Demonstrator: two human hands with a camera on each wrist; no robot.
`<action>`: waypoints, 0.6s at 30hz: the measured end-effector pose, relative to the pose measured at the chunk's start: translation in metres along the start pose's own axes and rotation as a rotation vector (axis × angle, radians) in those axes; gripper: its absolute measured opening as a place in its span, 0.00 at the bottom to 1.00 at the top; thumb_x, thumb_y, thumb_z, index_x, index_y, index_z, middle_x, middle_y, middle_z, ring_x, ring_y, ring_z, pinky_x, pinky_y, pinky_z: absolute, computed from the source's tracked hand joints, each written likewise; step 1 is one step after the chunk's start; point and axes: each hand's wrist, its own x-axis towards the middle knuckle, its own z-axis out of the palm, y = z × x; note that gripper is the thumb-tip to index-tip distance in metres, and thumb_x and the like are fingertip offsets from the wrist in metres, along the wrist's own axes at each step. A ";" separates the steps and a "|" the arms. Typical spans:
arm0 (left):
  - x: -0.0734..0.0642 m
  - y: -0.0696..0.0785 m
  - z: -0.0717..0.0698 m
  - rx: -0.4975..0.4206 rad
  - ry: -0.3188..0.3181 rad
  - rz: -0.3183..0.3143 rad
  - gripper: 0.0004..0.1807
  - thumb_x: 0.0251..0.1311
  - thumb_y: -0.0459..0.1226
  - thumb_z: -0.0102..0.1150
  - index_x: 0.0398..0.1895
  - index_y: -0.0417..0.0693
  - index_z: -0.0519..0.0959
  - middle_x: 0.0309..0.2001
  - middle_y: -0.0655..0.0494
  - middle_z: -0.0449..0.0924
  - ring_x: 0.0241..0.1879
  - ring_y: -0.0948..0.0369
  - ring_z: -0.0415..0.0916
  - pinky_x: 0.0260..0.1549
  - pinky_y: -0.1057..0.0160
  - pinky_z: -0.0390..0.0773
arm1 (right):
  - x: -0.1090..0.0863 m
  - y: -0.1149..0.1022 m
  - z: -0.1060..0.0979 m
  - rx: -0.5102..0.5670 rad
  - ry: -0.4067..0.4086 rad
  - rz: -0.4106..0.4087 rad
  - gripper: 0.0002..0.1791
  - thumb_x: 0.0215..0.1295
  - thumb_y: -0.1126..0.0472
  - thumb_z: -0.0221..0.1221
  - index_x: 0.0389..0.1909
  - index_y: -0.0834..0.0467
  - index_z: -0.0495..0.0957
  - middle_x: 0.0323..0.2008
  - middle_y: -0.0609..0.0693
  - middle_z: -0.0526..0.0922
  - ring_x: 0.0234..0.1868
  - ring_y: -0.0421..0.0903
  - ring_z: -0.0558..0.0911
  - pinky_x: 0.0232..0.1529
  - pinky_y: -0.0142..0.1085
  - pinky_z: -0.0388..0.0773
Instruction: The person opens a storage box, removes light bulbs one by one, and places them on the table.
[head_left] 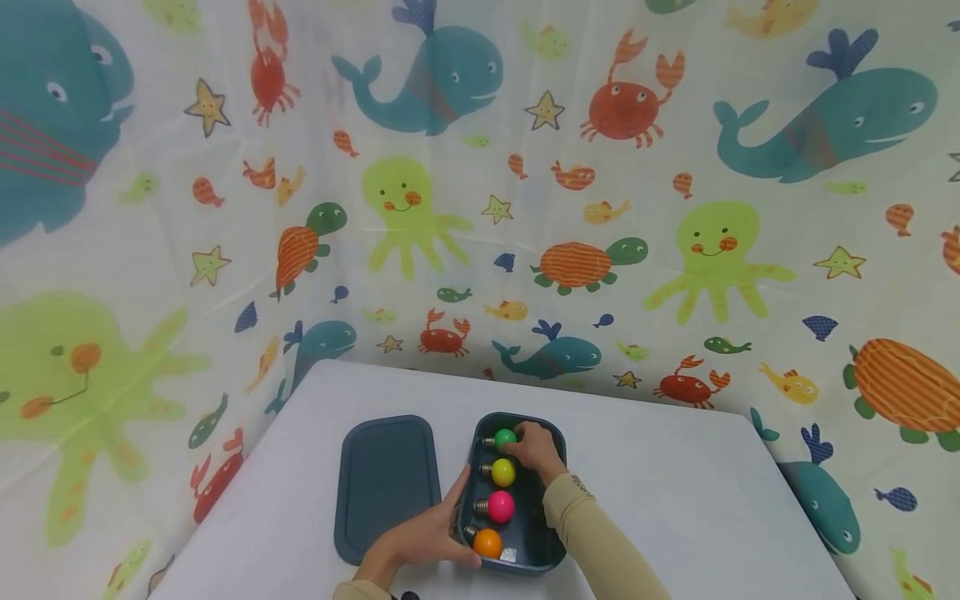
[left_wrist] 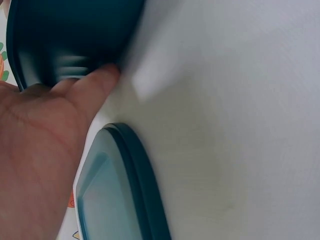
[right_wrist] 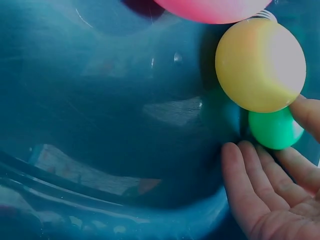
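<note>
A dark teal plastic box holds a column of bulbs along its left side. From back to front these are a green light bulb, a yellow light bulb, a pink light bulb and an orange light bulb, their screw bases toward the left wall. My right hand reaches inside and pinches the green bulb between thumb and fingers, close beside the yellow one. My left hand rests on the box's front left corner, fingers spread along its outer side.
The matching flat lid lies on the white table just left of the box. Behind and beside the table hangs a cloth printed with sea animals.
</note>
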 end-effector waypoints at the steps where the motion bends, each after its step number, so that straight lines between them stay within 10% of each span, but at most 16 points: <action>1: 0.000 0.000 0.000 0.000 0.000 0.000 0.68 0.52 0.46 0.73 0.78 0.56 0.26 0.78 0.44 0.38 0.69 0.45 0.55 0.65 0.32 0.52 | 0.000 0.000 0.000 -0.003 0.003 0.000 0.27 0.59 0.56 0.68 0.52 0.71 0.76 0.46 0.64 0.82 0.41 0.54 0.79 0.54 0.52 0.77; 18: -0.001 0.000 0.000 -0.002 -0.001 0.005 0.68 0.52 0.45 0.73 0.78 0.54 0.25 0.78 0.43 0.38 0.70 0.43 0.52 0.65 0.31 0.51 | -0.010 -0.005 -0.010 0.104 0.011 0.033 0.23 0.61 0.60 0.67 0.52 0.68 0.74 0.43 0.59 0.80 0.36 0.50 0.80 0.45 0.46 0.83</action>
